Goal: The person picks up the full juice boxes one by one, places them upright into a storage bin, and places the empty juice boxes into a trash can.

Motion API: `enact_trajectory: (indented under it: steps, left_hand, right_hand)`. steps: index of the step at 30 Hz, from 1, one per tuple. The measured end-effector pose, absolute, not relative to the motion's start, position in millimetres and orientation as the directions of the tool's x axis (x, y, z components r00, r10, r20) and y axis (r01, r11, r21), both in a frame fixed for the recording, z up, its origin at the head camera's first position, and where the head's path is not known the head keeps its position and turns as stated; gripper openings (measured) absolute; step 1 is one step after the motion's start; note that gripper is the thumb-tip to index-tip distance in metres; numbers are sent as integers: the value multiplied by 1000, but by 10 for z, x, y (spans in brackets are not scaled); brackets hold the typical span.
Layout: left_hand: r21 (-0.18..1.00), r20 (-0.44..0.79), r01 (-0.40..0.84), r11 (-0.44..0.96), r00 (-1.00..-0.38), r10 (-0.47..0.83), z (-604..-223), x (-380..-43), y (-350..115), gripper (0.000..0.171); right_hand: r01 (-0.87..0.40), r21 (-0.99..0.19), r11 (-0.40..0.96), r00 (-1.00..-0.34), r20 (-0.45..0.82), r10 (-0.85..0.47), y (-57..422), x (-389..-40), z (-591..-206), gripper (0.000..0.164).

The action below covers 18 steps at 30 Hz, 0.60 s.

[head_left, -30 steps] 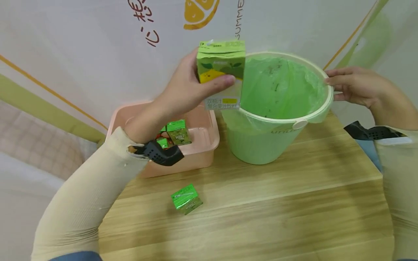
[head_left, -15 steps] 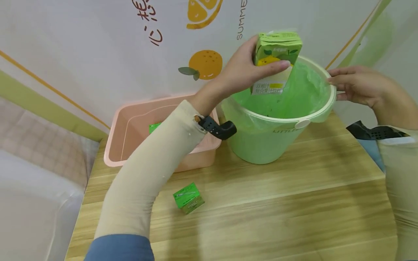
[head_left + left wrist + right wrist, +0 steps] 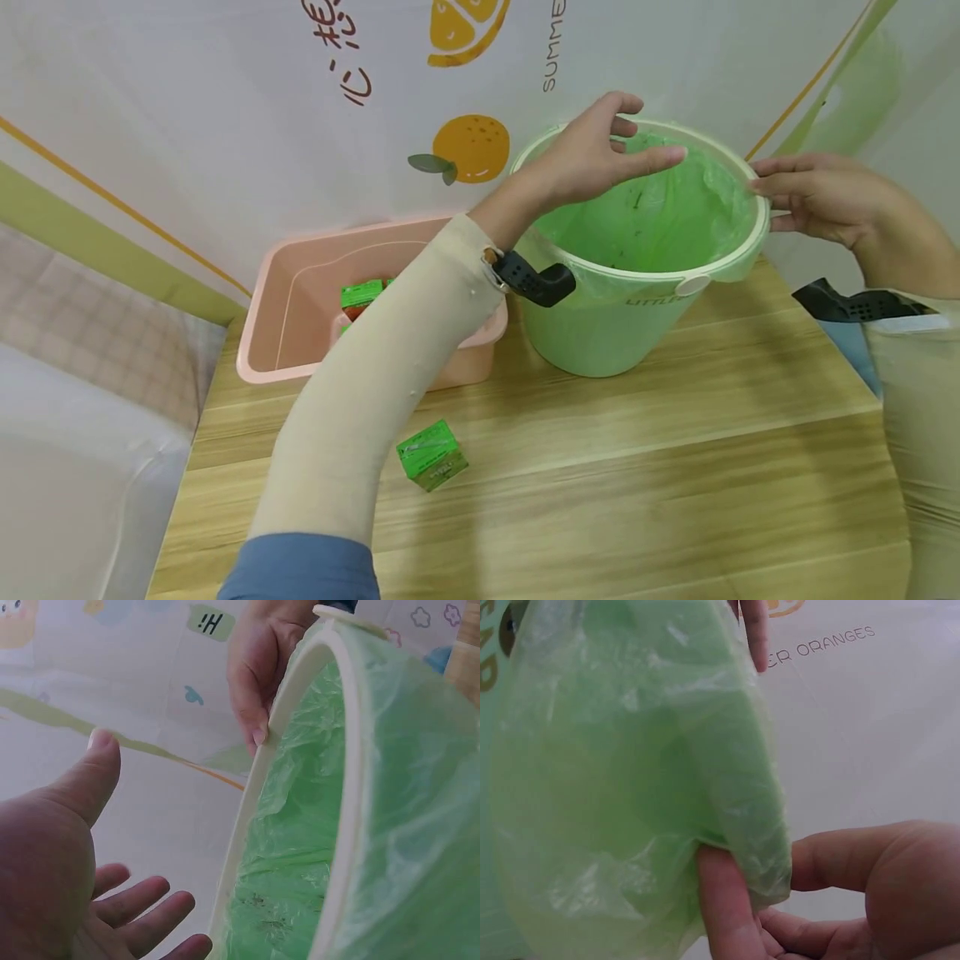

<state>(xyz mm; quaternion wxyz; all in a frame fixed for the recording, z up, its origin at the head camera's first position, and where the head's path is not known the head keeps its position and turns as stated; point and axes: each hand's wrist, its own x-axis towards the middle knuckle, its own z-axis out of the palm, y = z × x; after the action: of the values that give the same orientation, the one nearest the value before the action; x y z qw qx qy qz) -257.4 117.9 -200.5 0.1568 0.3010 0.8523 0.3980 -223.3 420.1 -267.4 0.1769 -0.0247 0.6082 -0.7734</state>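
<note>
My left hand (image 3: 585,162) is over the near-left part of a light green trash bin (image 3: 592,325), fingers spread and nothing in them. In the left wrist view the thumb and fingers (image 3: 150,922) stand apart beside the rim. At the bin's right side, my right hand (image 3: 840,200) pinches the cream rim and the thin green liner bag (image 3: 630,787) between thumb and fingers. Dark specks mark the liner inside; the bin's bottom is hidden. A small green juice carton (image 3: 432,456) stands on the wooden table in front.
A pink plastic basket (image 3: 253,333) stands left of the bin with several green-topped cartons (image 3: 362,293) in it, partly hidden by my left sleeve. Behind both hangs a white curtain (image 3: 225,108) with orange prints. The wooden table (image 3: 637,500) extends in front.
My left hand carried a green-and-yellow juice carton rightward from above the basket to over the bin, then let it go; the carton is out of sight. The right hand stays at the rim.
</note>
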Motion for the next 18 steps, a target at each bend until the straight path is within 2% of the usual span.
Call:
enact_trajectory:
  steps: [4, 10, 18]
  left_hand:
    - [738, -22, 454, 500, -723, 690, -2010, -2511, 1141, 66]
    - [666, 1, 555, 498, -668, 744, -2044, -2386, 1024, 63]
    - [432, -17, 733, 526, -576, 817, -2125, -2167, 810, 73]
  right_hand:
    - [235, -953, -191, -938, -172, -300, 4200, -2239, -2672, 27]
    - [231, -954, -193, -940, -167, -297, 4201, -2242, -2672, 24]
    - [238, -949, -209, -938, -168, -303, 4202, -2244, -2681, 25]
